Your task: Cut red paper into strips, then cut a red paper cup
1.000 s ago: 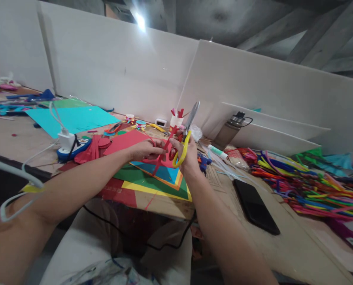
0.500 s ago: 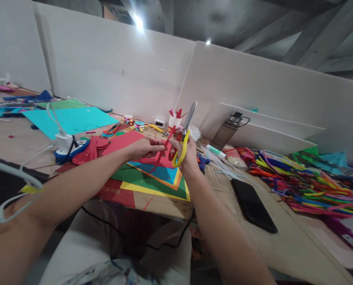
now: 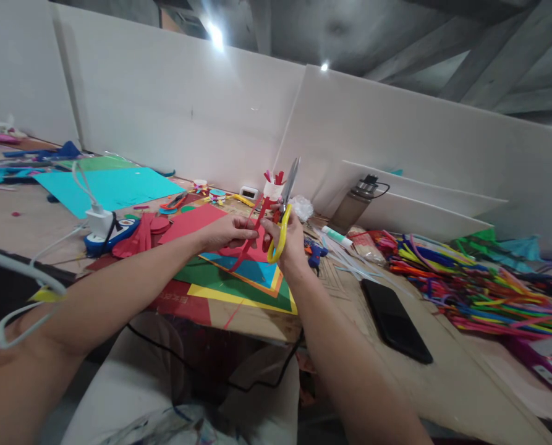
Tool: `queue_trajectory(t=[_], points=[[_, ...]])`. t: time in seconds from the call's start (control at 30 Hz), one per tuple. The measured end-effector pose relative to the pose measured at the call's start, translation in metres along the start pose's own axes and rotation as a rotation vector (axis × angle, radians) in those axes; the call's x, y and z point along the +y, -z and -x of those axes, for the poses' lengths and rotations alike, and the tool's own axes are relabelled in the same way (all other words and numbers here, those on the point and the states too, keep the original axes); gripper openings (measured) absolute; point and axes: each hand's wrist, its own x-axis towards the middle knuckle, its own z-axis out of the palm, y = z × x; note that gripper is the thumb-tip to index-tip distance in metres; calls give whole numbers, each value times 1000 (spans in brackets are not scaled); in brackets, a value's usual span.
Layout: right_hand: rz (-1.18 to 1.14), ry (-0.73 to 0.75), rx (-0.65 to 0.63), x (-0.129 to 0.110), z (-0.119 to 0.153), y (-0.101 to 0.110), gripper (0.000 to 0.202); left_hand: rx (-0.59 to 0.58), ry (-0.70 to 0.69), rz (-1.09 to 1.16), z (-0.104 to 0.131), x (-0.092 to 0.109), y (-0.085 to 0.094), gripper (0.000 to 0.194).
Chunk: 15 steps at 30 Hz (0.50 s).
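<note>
My left hand [image 3: 232, 233] is closed in a pinch on a narrow red paper strip [image 3: 241, 254]. The strip slants up between both hands, its lower end hanging over the stacked paper. In my right hand [image 3: 295, 242] sits a pair of scissors [image 3: 290, 182] with yellow and red handles, blades pointing upward and away from the paper. The thumb and finger of that hand also meet the strip near its middle. Beneath the hands lie red paper [image 3: 196, 222], a blue sheet [image 3: 252, 272], a green sheet [image 3: 211, 278] and a yellow sheet [image 3: 243, 303].
A white cup [image 3: 272, 190] with red strips stands behind my hands. To the right are a bottle [image 3: 350, 207], a glue stick [image 3: 337, 237], a black phone [image 3: 395, 321] and piled pipe cleaners [image 3: 489, 290]. At left, a blue power strip [image 3: 100, 244] carries a white plug.
The scissors and my right hand have shifted slightly left, with the blades tilting a little. Both hands keep hold of the strip, which stands slightly differently.
</note>
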Motion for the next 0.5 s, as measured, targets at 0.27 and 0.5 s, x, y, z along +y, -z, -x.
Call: queue_trajectory(t=[0.27, 0.5], points=[[-22, 18, -10, -2, 1, 0, 44, 27, 17, 182, -3, 1, -2, 38], [-28, 27, 10, 1, -2, 3, 44, 56, 30, 128, -6, -7, 0, 36]])
